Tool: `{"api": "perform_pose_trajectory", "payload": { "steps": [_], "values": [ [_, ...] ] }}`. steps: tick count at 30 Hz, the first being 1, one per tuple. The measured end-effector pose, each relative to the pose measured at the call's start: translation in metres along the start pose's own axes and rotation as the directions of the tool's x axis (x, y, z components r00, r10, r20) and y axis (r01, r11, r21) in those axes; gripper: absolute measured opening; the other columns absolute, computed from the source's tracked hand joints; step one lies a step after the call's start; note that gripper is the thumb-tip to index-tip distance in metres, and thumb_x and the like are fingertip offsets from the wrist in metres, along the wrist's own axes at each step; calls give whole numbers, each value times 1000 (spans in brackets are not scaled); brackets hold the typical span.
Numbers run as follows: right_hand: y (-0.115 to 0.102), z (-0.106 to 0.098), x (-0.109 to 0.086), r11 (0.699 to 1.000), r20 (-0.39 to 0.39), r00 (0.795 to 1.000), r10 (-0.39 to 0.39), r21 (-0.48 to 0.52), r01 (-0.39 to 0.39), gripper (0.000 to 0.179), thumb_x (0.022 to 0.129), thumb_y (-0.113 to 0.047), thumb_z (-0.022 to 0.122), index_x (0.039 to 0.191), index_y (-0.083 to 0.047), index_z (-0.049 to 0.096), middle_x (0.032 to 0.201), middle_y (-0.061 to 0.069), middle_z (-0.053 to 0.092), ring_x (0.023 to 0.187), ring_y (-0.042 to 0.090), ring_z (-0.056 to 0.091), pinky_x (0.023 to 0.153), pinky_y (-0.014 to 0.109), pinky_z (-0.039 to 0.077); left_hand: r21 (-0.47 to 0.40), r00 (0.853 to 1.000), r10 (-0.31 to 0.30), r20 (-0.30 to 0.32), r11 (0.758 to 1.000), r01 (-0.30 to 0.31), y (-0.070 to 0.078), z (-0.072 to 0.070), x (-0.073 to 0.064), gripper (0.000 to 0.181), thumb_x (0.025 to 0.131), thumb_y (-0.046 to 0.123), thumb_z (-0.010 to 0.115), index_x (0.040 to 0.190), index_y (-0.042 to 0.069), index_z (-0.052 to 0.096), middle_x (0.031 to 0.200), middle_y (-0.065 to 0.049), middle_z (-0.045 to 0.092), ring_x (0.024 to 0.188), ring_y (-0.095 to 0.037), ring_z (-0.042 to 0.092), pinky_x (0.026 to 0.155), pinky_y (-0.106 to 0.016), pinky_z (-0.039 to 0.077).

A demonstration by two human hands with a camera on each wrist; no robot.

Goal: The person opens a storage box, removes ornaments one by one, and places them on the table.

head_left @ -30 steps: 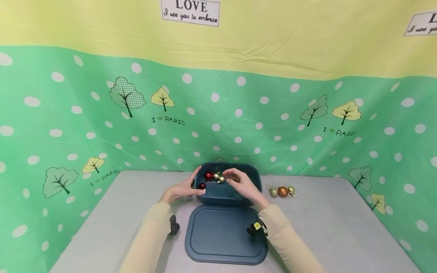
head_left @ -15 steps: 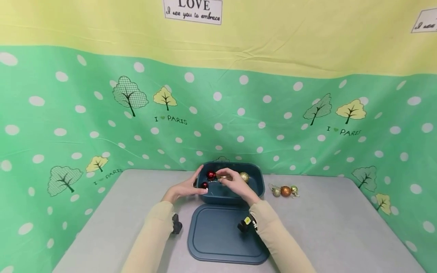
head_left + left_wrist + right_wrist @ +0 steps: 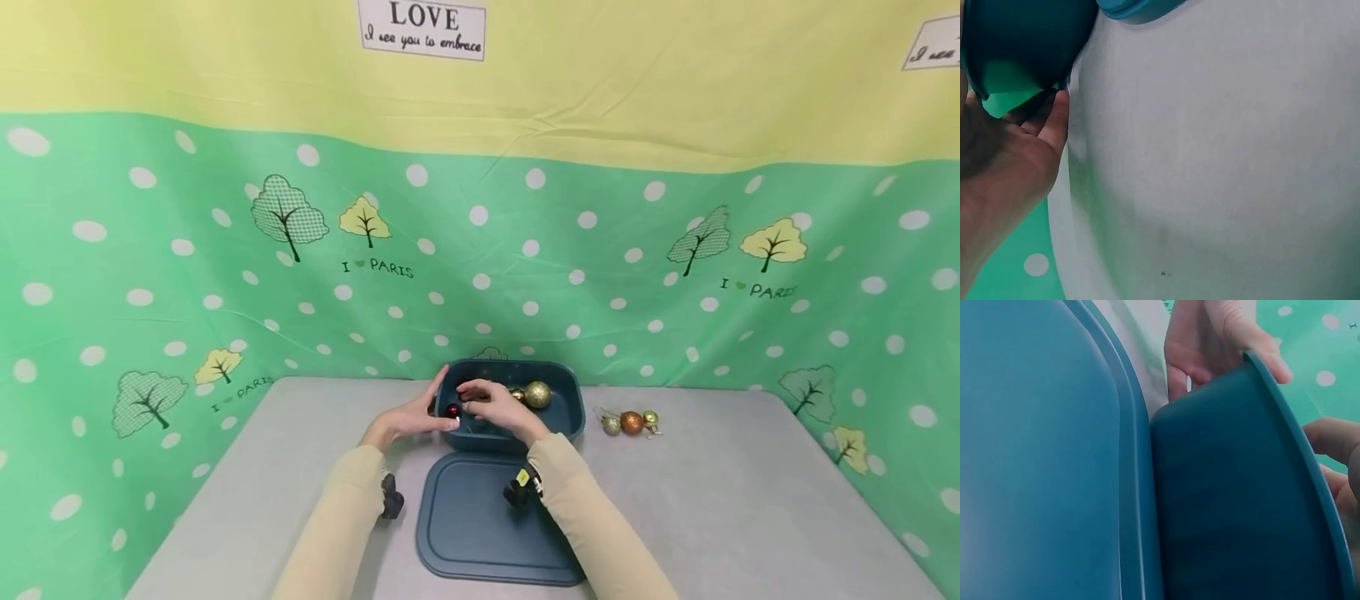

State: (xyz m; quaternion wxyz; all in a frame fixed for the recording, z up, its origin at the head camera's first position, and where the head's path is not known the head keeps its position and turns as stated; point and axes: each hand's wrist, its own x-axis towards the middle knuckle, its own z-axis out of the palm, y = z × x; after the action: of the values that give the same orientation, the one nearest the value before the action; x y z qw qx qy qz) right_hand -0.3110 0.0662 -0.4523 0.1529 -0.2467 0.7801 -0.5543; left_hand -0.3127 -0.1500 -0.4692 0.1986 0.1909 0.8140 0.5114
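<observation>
A dark blue box [image 3: 567, 421] stands on the table with its top open. My left hand [image 3: 411, 417] grips its left end, thumb over the rim and fingers along the outer wall. Inside the box, my right hand [image 3: 501, 407] reaches towards the left end with bent fingers; what lies between its fingertips cannot be told. A small red bauble [image 3: 452, 411] sits by the left thumb. A larger red one is mostly covered by the right hand. To the right of that hand lie a large glittery gold bauble [image 3: 537, 394] and a small gold bauble [image 3: 517, 396].
The blue lid [image 3: 480, 533] lies flat in front of the box. Right of the box, a few baubles rest on the table: a pale gold one [image 3: 611, 426], an orange one [image 3: 632, 422] and a green one [image 3: 650, 417]. A patterned cloth [image 3: 480, 258] hangs behind.
My right hand has moved left inside the box, uncovering the large and small gold baubles and covering the larger red one. The left hand has kept its place on the box.
</observation>
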Motion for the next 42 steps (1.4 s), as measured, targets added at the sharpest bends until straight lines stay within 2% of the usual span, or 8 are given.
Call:
{"api": "perform_pose_trajectory", "payload": {
  "steps": [8, 13, 19, 26, 32, 37, 42],
  "values": [
    [3, 1, 6, 995, 48, 994, 94, 21, -95, 44, 95, -6, 57, 137, 4, 48, 129, 27, 52, 109, 34, 57, 87, 51, 50, -3, 1000, -4, -9, 1000, 4, 1, -1, 1, 111, 85, 31, 73, 155, 25, -13, 159, -18, -11, 143, -40, -2, 110, -61, 11],
    [7, 1, 10, 993, 108, 988, 114, 18, -117, 49, 95, -7, 57, 141, 3, 44, 133, 27, 50, 112, 33, 57, 88, 49, 50, -12, 1000, 4, -6, 1000, -4, 0, 0, 2, 113, 84, 36, 74, 154, 25, -14, 159, -19, -11, 143, -41, -2, 110, -62, 11],
    [15, -1, 14, 989, 176, 976, 131, 42, -140, 52, 93, -5, 56, 143, 5, 42, 137, 23, 48, 114, 31, 57, 90, 41, 51, 1, 1000, 7, -1, 1000, -7, -1, 1, 4, 115, 83, 38, 75, 154, 26, -14, 159, -18, -13, 142, -43, -3, 108, -65, 10],
    [17, 4, 15, 981, 194, 972, 132, 115, -156, 51, 91, 0, 57, 140, 9, 43, 138, 24, 47, 111, 29, 60, 92, 38, 50, -24, 1000, 15, 7, 1000, -15, -4, 0, 2, 116, 82, 37, 77, 154, 26, -14, 158, -20, -13, 142, -43, -4, 109, -63, 9],
    [16, 9, 16, 980, 212, 968, 132, 116, -159, 46, 91, 0, 58, 136, 7, 50, 132, 20, 53, 107, 25, 62, 91, 37, 50, -50, 1000, 7, 13, 999, -6, -8, -2, -2, 115, 84, 31, 76, 154, 26, -16, 158, -21, -14, 142, -44, -3, 109, -64, 11],
    [17, 8, 15, 984, 205, 968, 141, 81, -161, 42, 91, -1, 60, 133, 4, 55, 128, 15, 58, 104, 20, 62, 89, 34, 51, -58, 1000, 23, 14, 998, -22, -10, -1, 0, 114, 85, 29, 75, 154, 27, -16, 158, -21, -14, 142, -44, -4, 109, -63, 9],
    [17, 6, 14, 983, 204, 970, 135, 95, -156, 41, 91, 0, 59, 132, 5, 55, 124, 13, 60, 104, 20, 62, 90, 34, 51, -55, 1000, 21, 14, 998, -20, -11, -1, 3, 114, 85, 31, 75, 154, 28, -16, 157, -21, -14, 142, -44, -4, 109, -64, 8]
  ]
}}
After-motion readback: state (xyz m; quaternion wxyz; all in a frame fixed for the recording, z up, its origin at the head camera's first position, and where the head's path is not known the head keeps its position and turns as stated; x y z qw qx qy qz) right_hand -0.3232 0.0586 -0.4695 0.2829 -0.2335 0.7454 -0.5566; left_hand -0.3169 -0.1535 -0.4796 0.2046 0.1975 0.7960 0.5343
